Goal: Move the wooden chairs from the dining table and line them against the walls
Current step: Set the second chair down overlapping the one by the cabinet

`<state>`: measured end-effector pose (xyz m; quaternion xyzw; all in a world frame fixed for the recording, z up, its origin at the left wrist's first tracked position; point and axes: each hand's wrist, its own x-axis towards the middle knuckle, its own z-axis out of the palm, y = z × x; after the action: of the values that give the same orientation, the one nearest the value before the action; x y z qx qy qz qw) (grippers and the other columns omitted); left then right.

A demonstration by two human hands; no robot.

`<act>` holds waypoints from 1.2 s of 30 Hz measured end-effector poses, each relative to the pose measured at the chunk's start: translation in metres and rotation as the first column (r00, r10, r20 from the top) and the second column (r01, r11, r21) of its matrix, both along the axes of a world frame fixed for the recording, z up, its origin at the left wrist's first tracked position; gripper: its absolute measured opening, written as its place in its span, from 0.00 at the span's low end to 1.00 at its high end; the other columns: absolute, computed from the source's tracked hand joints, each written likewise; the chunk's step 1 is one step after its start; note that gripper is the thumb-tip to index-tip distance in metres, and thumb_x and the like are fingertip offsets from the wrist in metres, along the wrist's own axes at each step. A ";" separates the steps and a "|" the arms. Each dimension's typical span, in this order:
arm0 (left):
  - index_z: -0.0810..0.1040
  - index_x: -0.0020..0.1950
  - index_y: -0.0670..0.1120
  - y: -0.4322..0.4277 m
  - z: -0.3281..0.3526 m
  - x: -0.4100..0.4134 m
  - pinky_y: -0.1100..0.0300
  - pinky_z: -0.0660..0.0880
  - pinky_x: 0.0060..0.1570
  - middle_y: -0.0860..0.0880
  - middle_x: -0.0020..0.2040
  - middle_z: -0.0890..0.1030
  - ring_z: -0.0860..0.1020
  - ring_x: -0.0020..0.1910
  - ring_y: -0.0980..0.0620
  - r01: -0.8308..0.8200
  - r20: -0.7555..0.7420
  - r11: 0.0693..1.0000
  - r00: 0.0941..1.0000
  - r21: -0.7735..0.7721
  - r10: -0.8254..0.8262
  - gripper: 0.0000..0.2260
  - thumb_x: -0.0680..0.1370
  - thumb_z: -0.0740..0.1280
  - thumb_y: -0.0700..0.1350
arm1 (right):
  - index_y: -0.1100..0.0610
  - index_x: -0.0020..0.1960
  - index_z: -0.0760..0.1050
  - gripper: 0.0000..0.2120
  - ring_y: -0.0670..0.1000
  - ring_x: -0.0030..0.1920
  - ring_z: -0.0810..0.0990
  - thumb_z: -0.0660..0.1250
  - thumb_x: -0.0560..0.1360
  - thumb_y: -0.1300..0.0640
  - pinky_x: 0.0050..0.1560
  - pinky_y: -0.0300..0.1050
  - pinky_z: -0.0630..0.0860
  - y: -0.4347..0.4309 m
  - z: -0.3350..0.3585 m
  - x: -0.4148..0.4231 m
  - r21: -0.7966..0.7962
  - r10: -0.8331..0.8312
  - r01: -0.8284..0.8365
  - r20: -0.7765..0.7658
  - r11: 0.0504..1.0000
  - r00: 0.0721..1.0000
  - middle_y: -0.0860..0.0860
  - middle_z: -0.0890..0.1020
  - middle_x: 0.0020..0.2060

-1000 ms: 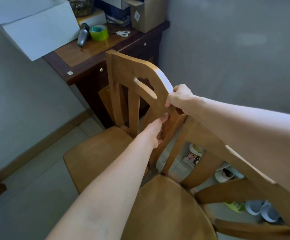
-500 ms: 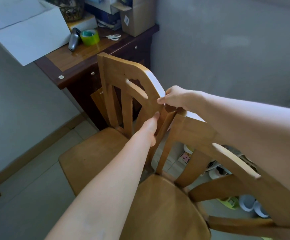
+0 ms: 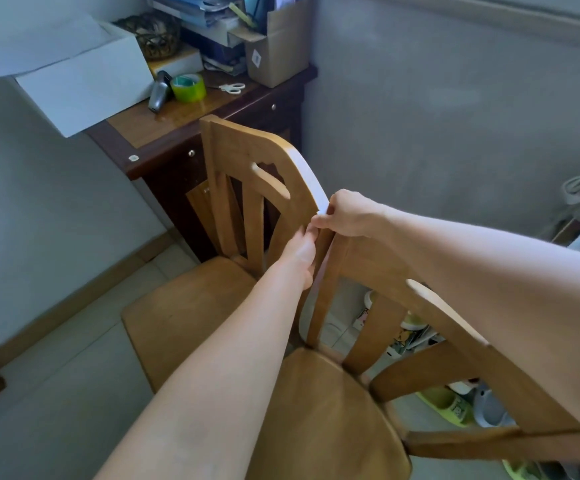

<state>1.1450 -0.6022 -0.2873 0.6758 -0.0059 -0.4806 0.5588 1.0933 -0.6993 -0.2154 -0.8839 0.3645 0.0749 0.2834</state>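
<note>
Two light wooden chairs stand side by side in the corner. The far chair (image 3: 247, 157) backs onto a dark desk; the near chair (image 3: 330, 420) backs toward the grey wall on the right. Their backrests meet at one corner. My left hand (image 3: 302, 254) reaches between them and lies against the near chair's left back post, fingers closed around it. My right hand (image 3: 347, 214) pinches the top corner where the far chair's pale top edge meets the near chair's backrest.
A dark wooden desk (image 3: 177, 126) in the corner holds a white box (image 3: 74, 74), green tape (image 3: 188, 87), scissors (image 3: 232, 88), a basket and a cardboard box (image 3: 278, 46). Slippers (image 3: 444, 407) and small items lie on the floor behind the near chair. Grey walls close in left and right.
The view has tilted down and right, with the desk higher in frame. My right hand has slid onto the joint between the two backrests. Both hands stay on the chairs.
</note>
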 end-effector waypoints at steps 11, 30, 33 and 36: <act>0.70 0.72 0.52 0.017 0.032 -0.015 0.51 0.74 0.58 0.48 0.70 0.73 0.71 0.68 0.45 -0.080 -0.027 0.996 0.996 0.045 0.081 0.20 0.80 0.63 0.54 | 0.58 0.58 0.71 0.17 0.55 0.48 0.78 0.61 0.79 0.45 0.39 0.45 0.72 0.021 -0.004 -0.017 -0.115 -0.027 0.038 0.088 0.993 0.996 0.55 0.79 0.51; 0.67 0.74 0.49 0.129 0.090 -0.076 0.45 0.73 0.62 0.44 0.69 0.74 0.73 0.67 0.42 -0.462 -0.248 0.857 0.879 -0.228 0.407 0.21 0.82 0.61 0.51 | 0.55 0.49 0.76 0.06 0.47 0.35 0.78 0.64 0.79 0.52 0.31 0.34 0.71 0.109 0.051 -0.067 0.092 -0.097 0.068 0.365 0.993 0.926 0.48 0.77 0.37; 0.67 0.73 0.48 0.173 0.097 -0.081 0.46 0.75 0.59 0.44 0.67 0.77 0.76 0.64 0.42 -0.479 -0.232 0.845 0.873 -0.240 0.429 0.21 0.82 0.62 0.50 | 0.56 0.55 0.77 0.08 0.47 0.38 0.79 0.64 0.79 0.53 0.32 0.33 0.72 0.145 0.060 -0.075 0.199 -0.139 0.061 0.406 0.978 0.903 0.49 0.78 0.40; 0.68 0.73 0.46 0.231 0.104 -0.087 0.47 0.76 0.57 0.43 0.65 0.78 0.78 0.61 0.42 -0.511 -0.223 0.821 0.857 -0.256 0.464 0.20 0.82 0.62 0.49 | 0.55 0.53 0.75 0.07 0.46 0.39 0.78 0.63 0.79 0.54 0.34 0.35 0.72 0.191 0.064 -0.084 0.257 -0.174 0.061 0.443 0.965 0.880 0.49 0.79 0.41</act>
<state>1.0585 -0.3712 -0.1833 0.5215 0.1353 -0.3638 0.7598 1.0097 -0.5084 -0.1515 -0.8124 0.3285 -0.1120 0.4685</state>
